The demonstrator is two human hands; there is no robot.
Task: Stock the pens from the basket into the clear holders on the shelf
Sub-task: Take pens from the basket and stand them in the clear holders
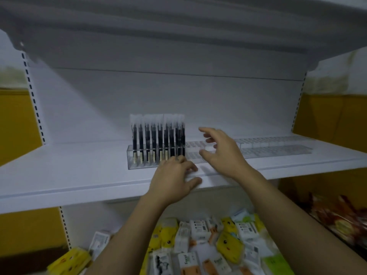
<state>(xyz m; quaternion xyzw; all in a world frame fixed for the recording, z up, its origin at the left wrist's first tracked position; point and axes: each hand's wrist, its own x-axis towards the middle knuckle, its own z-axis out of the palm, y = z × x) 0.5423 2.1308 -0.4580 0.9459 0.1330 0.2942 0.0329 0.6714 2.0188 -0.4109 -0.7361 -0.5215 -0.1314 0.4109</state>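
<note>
Standing upright in the clear holder (139,164), black pens (156,139); left hand (172,181) and right hand (222,153) spread, empty.

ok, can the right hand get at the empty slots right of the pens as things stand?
Probably yes. The right hand is open and hovers over the empty slots of the holder, with nothing between them. The pens stand to the left, and the left hand is lower, at the holder's front edge.

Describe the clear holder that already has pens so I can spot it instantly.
On the white shelf, look at its middle, just left of both hands. The filled clear holder stands there, packed with upright black pens. The clear holders to its right hold none.
</note>
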